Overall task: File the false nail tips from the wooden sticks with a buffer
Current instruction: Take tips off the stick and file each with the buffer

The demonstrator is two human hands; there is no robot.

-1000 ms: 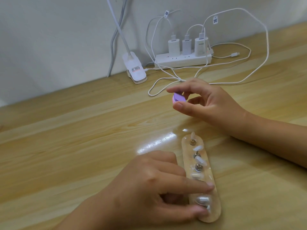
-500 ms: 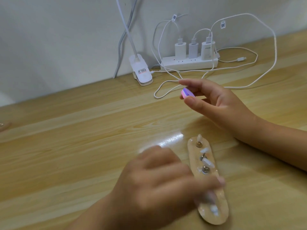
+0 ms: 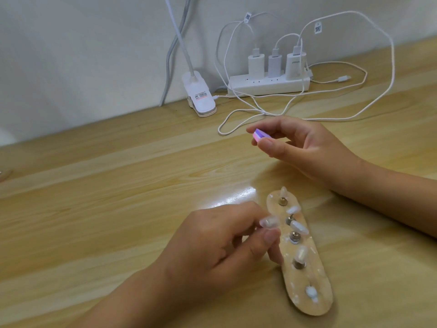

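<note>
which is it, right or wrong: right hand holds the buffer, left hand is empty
Wrong on the left hand: the head view shows its fingers pinching a false nail tip. The right hand does hold the buffer.

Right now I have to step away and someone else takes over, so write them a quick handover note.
Left hand pinches one false nail tip beside the wooden stick.
Right hand holds the buffer, apart from that tip.
Several more tips sit on the stick.
Done: one tip picked.
Left: file it, then likely the others; whether any is already filed cannot be told.
</note>
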